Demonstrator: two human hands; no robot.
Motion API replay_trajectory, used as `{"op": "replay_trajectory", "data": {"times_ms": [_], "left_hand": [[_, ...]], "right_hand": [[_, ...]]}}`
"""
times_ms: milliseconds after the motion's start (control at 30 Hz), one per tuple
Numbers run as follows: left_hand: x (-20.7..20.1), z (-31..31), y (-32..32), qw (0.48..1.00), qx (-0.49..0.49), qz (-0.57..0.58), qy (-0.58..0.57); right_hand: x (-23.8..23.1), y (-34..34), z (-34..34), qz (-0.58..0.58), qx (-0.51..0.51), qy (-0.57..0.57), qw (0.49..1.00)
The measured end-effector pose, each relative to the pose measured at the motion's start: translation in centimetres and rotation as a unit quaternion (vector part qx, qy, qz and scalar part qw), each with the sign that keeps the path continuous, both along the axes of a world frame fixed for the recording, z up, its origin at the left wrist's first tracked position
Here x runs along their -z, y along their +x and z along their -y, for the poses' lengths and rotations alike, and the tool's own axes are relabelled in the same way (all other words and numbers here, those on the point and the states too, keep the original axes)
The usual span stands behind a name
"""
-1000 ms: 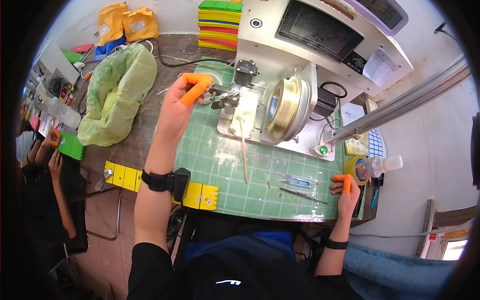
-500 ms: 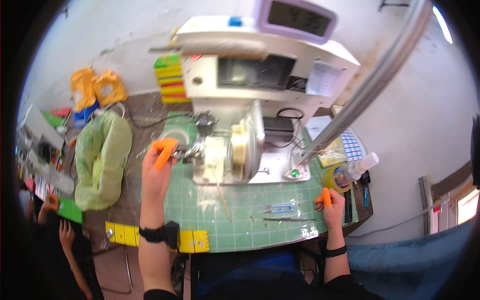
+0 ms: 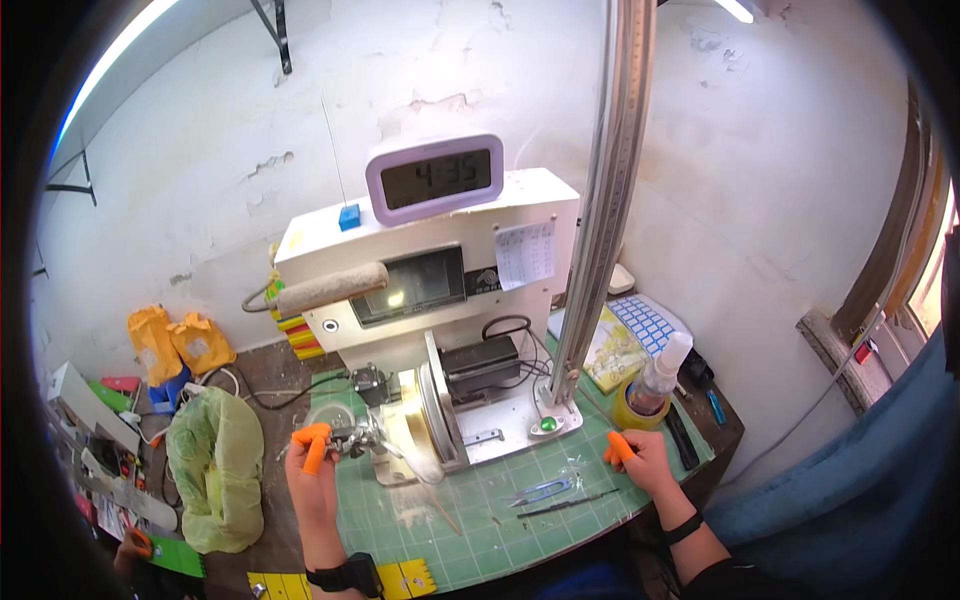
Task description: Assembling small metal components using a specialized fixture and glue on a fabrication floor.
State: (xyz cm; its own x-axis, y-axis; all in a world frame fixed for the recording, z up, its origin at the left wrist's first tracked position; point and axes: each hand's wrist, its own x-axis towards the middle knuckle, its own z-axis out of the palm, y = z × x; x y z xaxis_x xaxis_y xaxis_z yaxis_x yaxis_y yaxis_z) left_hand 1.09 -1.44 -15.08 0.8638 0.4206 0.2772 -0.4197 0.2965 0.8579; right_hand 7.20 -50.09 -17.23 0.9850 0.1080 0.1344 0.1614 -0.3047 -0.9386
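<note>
Pinching one metal clamp (image 3: 352, 438) — left hand (image 3: 311, 478); right hand (image 3: 645, 462) curled, hold unclear — one blue cutter (image 3: 541, 493), one dark rod (image 3: 567, 503) nearby.

The clamp (image 3: 347, 439) is shiny metal; the finger cots (image 3: 314, 458) look like matt rubber. The cutting mat (image 3: 480, 553) is smooth but scuffed, the digital clock (image 3: 437, 180) matt plastic, the upright rail (image 3: 606, 170) metal, the bag (image 3: 215, 470) thin crinkled plastic, the wall (image 3: 450, 60) rough, flaking plaster.
</note>
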Motion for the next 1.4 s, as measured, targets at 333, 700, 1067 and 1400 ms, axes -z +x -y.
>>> {"op": "replay_trajectory", "data": {"times_ms": [333,700,1067,1400], "left_hand": [[0.1,0.4,0.1,0.999,0.005,0.009,-0.03],[0.0,0.2,-0.1,0.999,0.01,0.041,-0.024],[0.2,0.0,-0.7,0.999,-0.008,0.038,-0.015],[1.4,-0.2,0.6,1.0,0.012,0.016,-0.012]], "right_hand": [[0.7,0.1,0.2,-0.019,0.008,0.017,1.0],[0.3,-0.2,-0.3,-0.04,0.026,0.055,0.997],[1.0,0.6,-0.9,0.018,-0.007,-0.016,1.0],[3.3,1.2,0.8,0.113,0.022,-0.082,0.99]]}}
